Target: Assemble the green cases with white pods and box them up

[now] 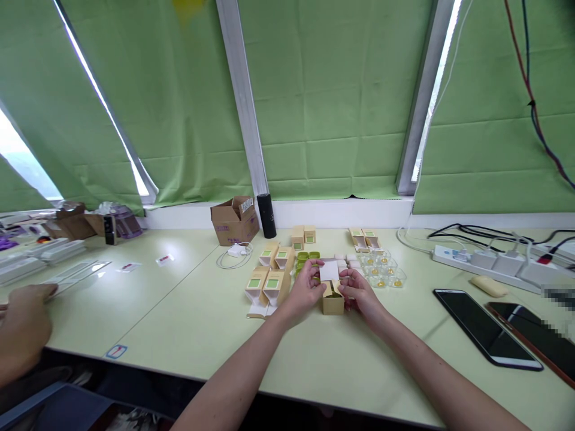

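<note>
A small tan carton [333,304] stands on the table in front of me, its white-lined lid flap raised and its side flaps partly folded. My left hand [306,287] grips the carton's left side near the flaps. On the other side, my right hand [359,291] has its fingers closed against the right flap and wall. What lies inside the carton is hidden. Just behind are green containers [303,258], white pieces [353,261] partly covered by my hand, and clear cups [380,276] with yellow centres. Several open cartons [269,281] with green labels stand left of my hands.
At the back are more cartons [303,236], two open cartons [365,238], a brown cardboard box [235,220] and a black cylinder [266,215]. Phones [487,328] and a power strip [485,263] lie right. Another person's hand [24,326] is at far left.
</note>
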Available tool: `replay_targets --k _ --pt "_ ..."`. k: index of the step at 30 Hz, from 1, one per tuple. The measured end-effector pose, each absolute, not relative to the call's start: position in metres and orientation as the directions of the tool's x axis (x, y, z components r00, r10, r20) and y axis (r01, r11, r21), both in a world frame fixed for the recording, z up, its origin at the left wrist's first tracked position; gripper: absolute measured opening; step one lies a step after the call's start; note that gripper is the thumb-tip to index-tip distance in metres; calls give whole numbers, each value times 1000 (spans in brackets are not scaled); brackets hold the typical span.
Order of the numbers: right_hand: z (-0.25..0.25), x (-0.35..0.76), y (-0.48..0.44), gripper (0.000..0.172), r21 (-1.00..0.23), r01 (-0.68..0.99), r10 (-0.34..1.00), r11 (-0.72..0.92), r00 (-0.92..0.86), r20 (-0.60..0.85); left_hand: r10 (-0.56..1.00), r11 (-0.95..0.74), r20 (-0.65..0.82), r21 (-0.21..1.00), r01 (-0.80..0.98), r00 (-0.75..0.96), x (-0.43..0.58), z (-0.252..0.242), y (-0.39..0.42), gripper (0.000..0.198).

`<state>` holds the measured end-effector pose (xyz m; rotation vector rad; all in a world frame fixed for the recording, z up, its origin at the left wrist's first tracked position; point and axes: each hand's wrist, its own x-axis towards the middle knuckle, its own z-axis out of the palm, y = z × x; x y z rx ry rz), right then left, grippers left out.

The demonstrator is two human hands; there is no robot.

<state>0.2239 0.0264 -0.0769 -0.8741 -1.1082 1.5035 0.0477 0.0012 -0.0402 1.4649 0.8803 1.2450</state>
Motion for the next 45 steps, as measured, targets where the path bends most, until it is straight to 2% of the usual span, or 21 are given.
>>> replay_targets --k 13,23,29,45 --pt "-68 224 22 51 -961 -271 976 -49 -216 11 937 -269 281 959 -85 208 48 -42 1 47" --pt "-76 224 25 48 -962 -269 981 -40 -192 13 935 -292 306 951 -103 177 48 -45 5 54" --pt "-73 224 24 46 -961 -273 980 -34 -198 21 930 -298 309 951 -86 197 48 -44 4 45" --pt "-51 225 12 33 -951 -262 972 162 -125 200 922 -335 334 942 -27 196 45 -46 6 28"
